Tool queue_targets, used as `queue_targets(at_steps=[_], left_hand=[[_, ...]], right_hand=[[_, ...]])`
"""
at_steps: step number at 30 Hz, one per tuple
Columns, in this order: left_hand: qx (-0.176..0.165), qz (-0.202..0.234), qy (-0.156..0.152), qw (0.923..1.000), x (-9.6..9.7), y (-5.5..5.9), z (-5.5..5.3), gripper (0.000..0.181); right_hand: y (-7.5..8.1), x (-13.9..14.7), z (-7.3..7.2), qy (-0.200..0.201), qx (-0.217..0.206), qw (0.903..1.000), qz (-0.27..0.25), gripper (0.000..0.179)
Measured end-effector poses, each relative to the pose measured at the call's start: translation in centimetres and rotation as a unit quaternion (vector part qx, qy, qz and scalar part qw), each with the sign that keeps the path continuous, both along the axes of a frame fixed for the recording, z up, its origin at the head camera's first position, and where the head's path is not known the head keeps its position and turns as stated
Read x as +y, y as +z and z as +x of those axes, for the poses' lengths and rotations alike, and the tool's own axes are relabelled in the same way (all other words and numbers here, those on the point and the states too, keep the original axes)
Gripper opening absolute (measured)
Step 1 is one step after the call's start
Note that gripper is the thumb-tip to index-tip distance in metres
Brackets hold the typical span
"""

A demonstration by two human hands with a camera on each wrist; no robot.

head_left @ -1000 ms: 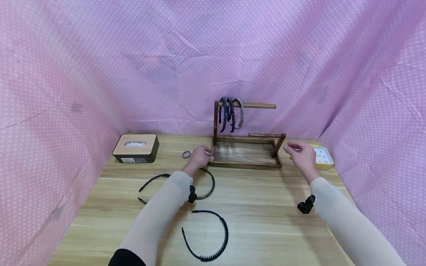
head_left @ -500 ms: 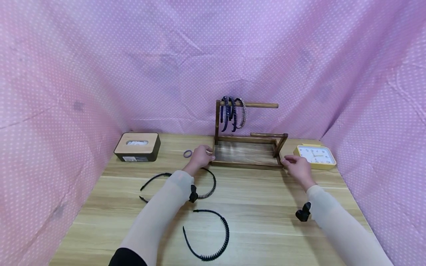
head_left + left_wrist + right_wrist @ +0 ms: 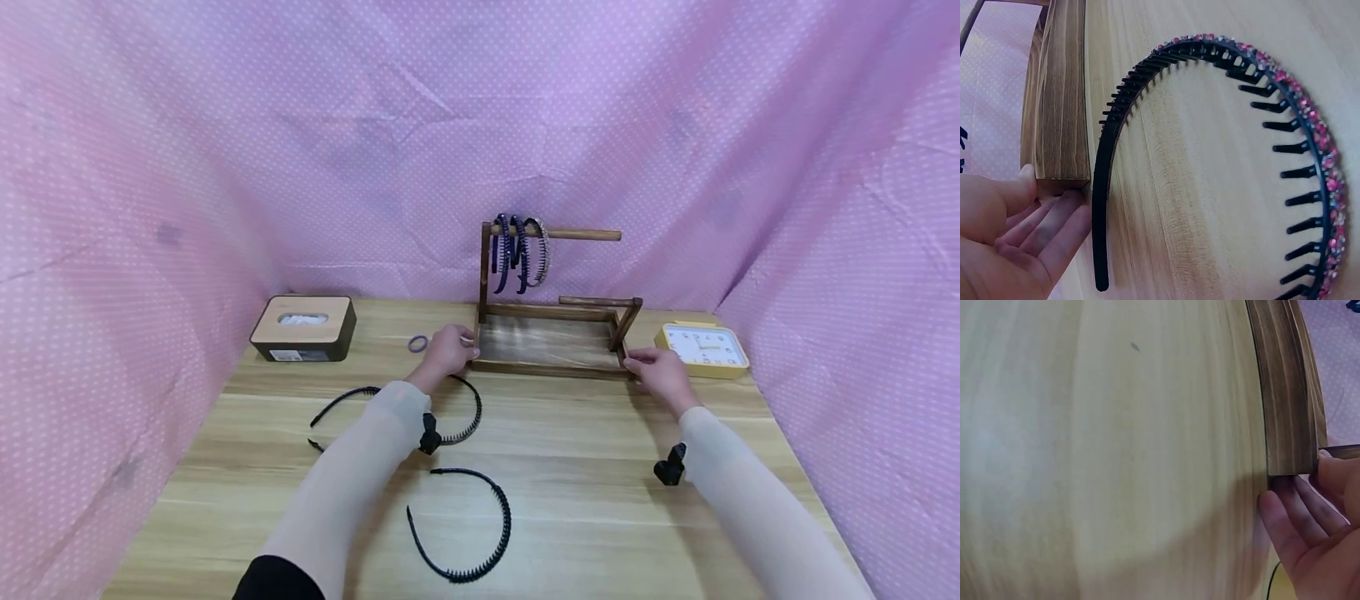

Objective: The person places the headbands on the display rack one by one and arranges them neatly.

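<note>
Head view: your left grip [image 3: 446, 350] and right grip [image 3: 663, 375] pinched opposite ends of the tray-based dark-brown wooden rack [image 3: 551, 368], long axis left-to-right between them on the pale wood-grain surface [image 3: 585, 483].

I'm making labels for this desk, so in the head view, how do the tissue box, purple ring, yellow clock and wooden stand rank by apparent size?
Largest to smallest:
1. Wooden stand
2. Tissue box
3. Yellow clock, looking only somewhat smaller than the tissue box
4. Purple ring, clearly smallest
</note>
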State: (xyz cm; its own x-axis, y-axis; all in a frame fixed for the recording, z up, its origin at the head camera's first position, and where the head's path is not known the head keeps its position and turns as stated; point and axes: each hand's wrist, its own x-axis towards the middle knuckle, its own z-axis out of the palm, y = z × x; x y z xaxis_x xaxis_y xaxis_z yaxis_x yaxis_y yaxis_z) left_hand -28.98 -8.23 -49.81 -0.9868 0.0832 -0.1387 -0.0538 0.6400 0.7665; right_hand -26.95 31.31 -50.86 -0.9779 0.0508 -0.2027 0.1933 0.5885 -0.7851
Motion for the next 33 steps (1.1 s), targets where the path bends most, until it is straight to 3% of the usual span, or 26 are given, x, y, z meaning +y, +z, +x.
queue_targets(at_steps=[4,8,15,20,23,27,33], left_hand=[[0.031,-0.017,-0.008,0.9993,-1.3,-0.1,0.0,0.034],[0.056,-0.023,-0.014,0.9981,-3.2,0.6,0.7,0.033],[0.086,-0.014,-0.043,0.9953,-7.6,3.1,4.4,0.034],[0.09,-0.032,-0.058,0.9938,-10.9,3.7,7.8,0.031],[0.099,-0.053,-0.064,0.9916,-12.6,3.2,9.8,0.028],[0.107,-0.085,-0.069,0.9882,-14.5,1.8,12.1,0.027],[0.076,-0.091,-0.079,0.9898,-15.3,-0.4,14.8,0.027]], right_hand=[[0.0,-0.5,-0.4,0.003,-0.026,0.9996,-0.009,0.043],[0.1,-0.8,-0.6,0.002,-0.031,0.9995,-0.008,0.043],[0.1,-1.0,-0.6,-0.008,-0.022,0.9997,-0.009,0.042],[0.2,-0.8,-0.4,-0.008,-0.008,0.9999,-0.007,0.041],[0.2,-0.6,-0.4,-0.011,-0.006,0.9999,-0.008,0.041],[0.2,-0.3,-0.3,-0.013,-0.006,0.9999,-0.002,0.042],[0.2,-0.1,-0.2,-0.009,-0.008,0.9999,-0.004,0.041]])
